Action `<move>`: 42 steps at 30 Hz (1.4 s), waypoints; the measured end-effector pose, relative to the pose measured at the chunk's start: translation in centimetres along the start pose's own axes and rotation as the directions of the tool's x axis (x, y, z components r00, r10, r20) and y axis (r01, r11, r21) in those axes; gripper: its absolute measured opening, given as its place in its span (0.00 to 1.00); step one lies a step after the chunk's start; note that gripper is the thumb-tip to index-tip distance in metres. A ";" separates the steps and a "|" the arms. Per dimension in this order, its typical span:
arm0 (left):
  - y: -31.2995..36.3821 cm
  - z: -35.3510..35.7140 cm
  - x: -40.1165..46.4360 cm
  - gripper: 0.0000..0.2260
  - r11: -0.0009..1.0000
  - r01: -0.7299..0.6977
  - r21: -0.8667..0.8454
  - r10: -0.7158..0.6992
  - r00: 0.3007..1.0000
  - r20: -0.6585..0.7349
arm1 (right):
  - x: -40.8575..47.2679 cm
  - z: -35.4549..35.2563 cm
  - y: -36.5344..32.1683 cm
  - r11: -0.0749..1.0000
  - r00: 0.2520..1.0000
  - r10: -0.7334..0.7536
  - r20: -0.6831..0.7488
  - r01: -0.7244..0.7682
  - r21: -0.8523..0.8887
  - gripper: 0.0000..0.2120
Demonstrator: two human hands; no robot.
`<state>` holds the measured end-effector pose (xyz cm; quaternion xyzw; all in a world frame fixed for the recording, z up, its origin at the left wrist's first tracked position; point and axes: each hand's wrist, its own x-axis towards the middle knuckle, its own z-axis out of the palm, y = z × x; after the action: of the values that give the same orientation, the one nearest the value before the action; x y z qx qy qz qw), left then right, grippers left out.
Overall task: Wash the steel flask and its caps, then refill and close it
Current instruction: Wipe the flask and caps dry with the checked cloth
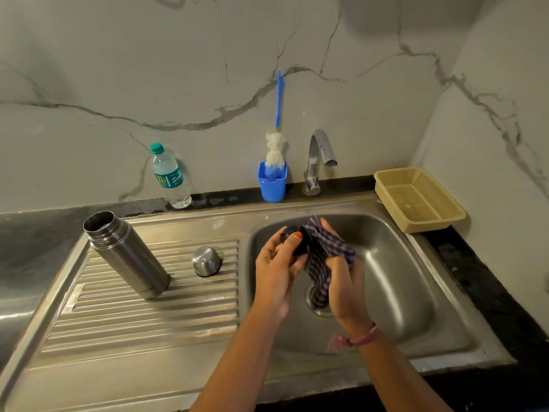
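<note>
The open steel flask (126, 254) stands upright on the ribbed drainboard, left of the basin. Its steel outer cap (206, 261) sits upside down on the drainboard to the flask's right. Over the sink basin (395, 263), my left hand (277, 264) grips the small black inner cap (298, 243), thumb on top. My right hand (346, 281) holds a checked purple cloth (322, 257) bunched against the cap, and the cloth's tail hangs down over the drain.
A plastic water bottle (170, 176) stands at the back left by the wall. A blue holder with a bottle brush (274, 162) and the tap (319, 157) stand behind the basin. A beige plastic basket (419, 199) sits at the right.
</note>
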<state>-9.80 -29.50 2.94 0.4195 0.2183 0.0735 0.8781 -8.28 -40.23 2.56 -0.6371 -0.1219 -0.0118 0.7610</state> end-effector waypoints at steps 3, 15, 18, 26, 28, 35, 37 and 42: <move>-0.6 0.1 -0.7 0.12 0.998 0.041 0.050 -0.044 0.998 0.046 | 1.5 -0.3 -0.6 0.998 0.998 0.069 0.004 -0.069 0.005 0.17; -0.2 -0.8 -0.1 0.17 0.994 -0.004 0.106 0.000 0.999 0.037 | 1.1 -0.5 0.0 0.853 0.949 -0.154 0.277 0.269 -0.447 0.26; -0.8 -0.7 -0.5 0.24 0.982 -0.049 0.181 0.034 0.996 0.083 | 2.3 -0.2 -1.4 0.926 0.985 0.040 0.169 0.027 -0.375 0.19; -0.4 -0.6 0.7 0.16 1.000 0.013 0.026 -0.014 0.999 0.038 | -0.8 -0.2 1.0 0.754 0.921 -0.198 0.335 0.361 -0.548 0.31; -0.7 -0.9 0.5 0.19 0.998 0.014 0.066 -0.019 0.997 0.080 | -0.1 -0.1 0.2 0.814 0.947 -0.148 0.285 0.280 -0.509 0.30; -1.0 -0.4 0.3 0.22 0.977 -0.042 0.209 0.012 0.990 0.144 | 2.8 -1.2 -1.6 0.958 0.977 0.148 0.153 -0.103 -0.267 0.23; -0.7 -0.2 0.7 0.26 0.973 -0.054 0.223 0.026 0.991 0.130 | 1.4 -1.4 -1.2 0.955 0.986 0.000 0.167 0.050 -0.294 0.26; -0.7 -0.5 1.9 0.18 0.936 -0.099 0.339 0.056 0.989 0.135 | 0.3 -1.5 0.1 0.777 0.881 -0.257 0.398 0.433 -0.457 0.30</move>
<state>-8.42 -29.00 1.49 0.5786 0.1563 0.0428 0.7994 -7.68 -41.62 2.30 -0.7826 -0.3490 -0.0853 0.5085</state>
